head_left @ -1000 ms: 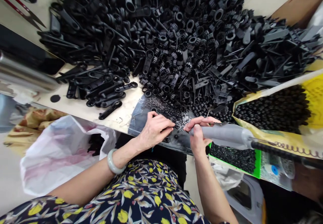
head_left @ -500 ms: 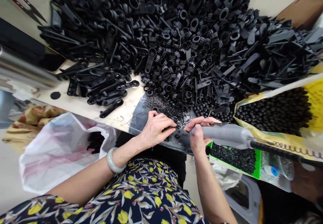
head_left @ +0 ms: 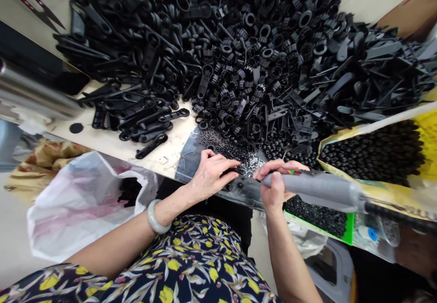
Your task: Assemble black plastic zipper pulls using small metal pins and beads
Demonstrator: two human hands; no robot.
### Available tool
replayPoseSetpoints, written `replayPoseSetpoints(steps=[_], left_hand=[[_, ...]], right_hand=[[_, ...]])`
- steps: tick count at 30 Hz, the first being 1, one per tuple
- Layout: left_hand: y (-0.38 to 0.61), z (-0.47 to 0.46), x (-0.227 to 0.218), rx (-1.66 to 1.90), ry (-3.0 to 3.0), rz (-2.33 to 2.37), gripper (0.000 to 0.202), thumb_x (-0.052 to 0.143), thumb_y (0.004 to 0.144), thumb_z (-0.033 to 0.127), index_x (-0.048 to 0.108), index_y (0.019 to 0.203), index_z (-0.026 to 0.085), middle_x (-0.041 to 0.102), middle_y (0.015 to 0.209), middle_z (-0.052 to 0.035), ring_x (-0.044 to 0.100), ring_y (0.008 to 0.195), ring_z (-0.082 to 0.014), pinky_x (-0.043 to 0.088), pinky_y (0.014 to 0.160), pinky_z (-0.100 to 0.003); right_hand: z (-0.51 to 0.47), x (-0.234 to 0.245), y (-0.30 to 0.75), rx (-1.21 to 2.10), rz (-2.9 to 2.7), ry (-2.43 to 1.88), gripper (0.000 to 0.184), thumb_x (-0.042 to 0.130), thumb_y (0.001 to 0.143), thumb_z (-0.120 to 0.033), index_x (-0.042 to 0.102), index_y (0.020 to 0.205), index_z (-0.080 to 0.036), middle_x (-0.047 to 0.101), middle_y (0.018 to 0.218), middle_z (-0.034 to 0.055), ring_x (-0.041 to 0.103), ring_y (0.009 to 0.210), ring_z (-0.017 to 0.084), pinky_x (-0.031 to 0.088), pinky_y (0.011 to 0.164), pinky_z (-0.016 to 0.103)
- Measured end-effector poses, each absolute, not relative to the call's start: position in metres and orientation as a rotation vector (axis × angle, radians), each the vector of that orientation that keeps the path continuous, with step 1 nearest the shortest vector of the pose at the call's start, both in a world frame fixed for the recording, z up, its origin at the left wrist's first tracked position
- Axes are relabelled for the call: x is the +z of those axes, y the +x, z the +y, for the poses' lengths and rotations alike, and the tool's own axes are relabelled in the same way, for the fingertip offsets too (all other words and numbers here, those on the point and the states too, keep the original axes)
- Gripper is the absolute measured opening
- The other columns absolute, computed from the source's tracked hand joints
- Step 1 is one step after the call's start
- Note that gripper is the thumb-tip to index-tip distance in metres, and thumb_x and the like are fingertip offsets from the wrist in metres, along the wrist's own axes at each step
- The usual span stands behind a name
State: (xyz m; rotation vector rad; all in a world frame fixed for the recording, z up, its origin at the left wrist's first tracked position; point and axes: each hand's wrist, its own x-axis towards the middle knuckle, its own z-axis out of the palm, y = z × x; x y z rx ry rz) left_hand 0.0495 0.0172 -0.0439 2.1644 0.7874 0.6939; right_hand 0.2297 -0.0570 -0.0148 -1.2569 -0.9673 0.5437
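My right hand (head_left: 274,192) is wrapped round a grey electric screwdriver (head_left: 321,188), held nearly level with its tip end toward the left. A dark cord leads off from its back end to the right. My left hand (head_left: 212,172) is closed in a pinch at the bench edge; something dark shows between thumb and fingers, too hidden to make out. Between the two hands lies a small heap of silvery screws (head_left: 251,164). Behind my left fingers spreads a pile of tiny dark pieces (head_left: 218,141). A few small black rings (head_left: 229,187) lie just below that hand.
A large heap of black plastic rings (head_left: 227,95) and levers (head_left: 150,52) fills the back. Finished-looking black handles (head_left: 152,146) lie left. At right are a yellow bag (head_left: 372,185) of black pieces and a green tray (head_left: 350,230). Red-handled scissors (head_left: 32,2) lie far left.
My right hand and the screwdriver have shifted slightly right, the tool's back end dipping lower. More of the silvery screws shows. My left hand has barely moved.
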Motion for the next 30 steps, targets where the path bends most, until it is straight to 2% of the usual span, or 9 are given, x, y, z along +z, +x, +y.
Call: replayPoseSetpoints(steps=[3,7,11,17,21,30], left_hand=[[0.05,0.018,-0.045,0.688,2.177,0.77,0.017,0.067,0.102,0.035,0.074,0.111,0.022,0.081,0.096,-0.0014,0.071,0.089,-0.0186,0.03,0.098,-0.045],[0.049,0.018,-0.044,0.692,2.172,0.757,0.017,0.066,0.102,0.035,0.074,0.11,0.022,0.079,0.092,-0.0008,0.07,0.089,-0.0187,0.031,0.097,-0.044],[0.049,0.018,-0.044,0.702,2.168,0.754,0.016,0.066,0.103,0.034,0.073,0.11,0.022,0.079,0.091,-0.0007,0.07,0.09,-0.0187,0.03,0.097,-0.044],[0.05,0.019,-0.042,0.665,2.154,0.745,0.015,0.064,0.103,0.034,0.074,0.108,0.023,0.081,0.096,-0.0015,0.069,0.091,-0.0187,0.03,0.096,-0.044],[0.049,0.019,-0.041,0.669,2.141,0.742,0.014,0.065,0.103,0.033,0.075,0.106,0.025,0.081,0.099,-0.0007,0.069,0.092,-0.0188,0.029,0.098,-0.045],[0.051,0.017,-0.037,0.659,2.17,0.752,0.012,0.065,0.102,0.029,0.075,0.097,0.024,0.081,0.092,0.0022,0.067,0.09,-0.0174,0.025,0.095,-0.045]], right_hand=[[-0.047,-0.001,0.22,0.479,-0.921,-1.083,0.025,0.064,0.092,-0.031,0.043,0.104,-0.031,0.063,0.069,-0.0102,0.055,0.045,0.014,0.052,0.043,0.029],[-0.036,0.012,0.208,0.455,-0.944,-0.99,0.03,0.068,0.092,-0.035,0.043,0.107,-0.032,0.063,0.069,-0.0107,0.051,0.044,0.013,0.052,0.042,0.028],[-0.029,0.014,0.198,0.454,-0.96,-0.967,0.028,0.067,0.094,-0.04,0.043,0.107,-0.032,0.061,0.068,-0.0102,0.051,0.043,0.014,0.053,0.042,0.028],[-0.025,0.009,0.191,0.499,-0.955,-0.905,0.025,0.064,0.093,-0.032,0.044,0.108,-0.031,0.063,0.069,-0.009,0.05,0.045,0.013,0.05,0.04,0.026],[-0.027,0.003,0.192,0.497,-0.97,-0.913,0.025,0.063,0.094,-0.033,0.043,0.108,-0.031,0.062,0.07,-0.0086,0.051,0.045,0.013,0.05,0.041,0.026],[-0.027,0.0,0.193,0.513,-0.985,-0.931,0.024,0.063,0.093,-0.03,0.044,0.107,-0.03,0.063,0.07,-0.0093,0.052,0.045,0.014,0.049,0.04,0.026]])
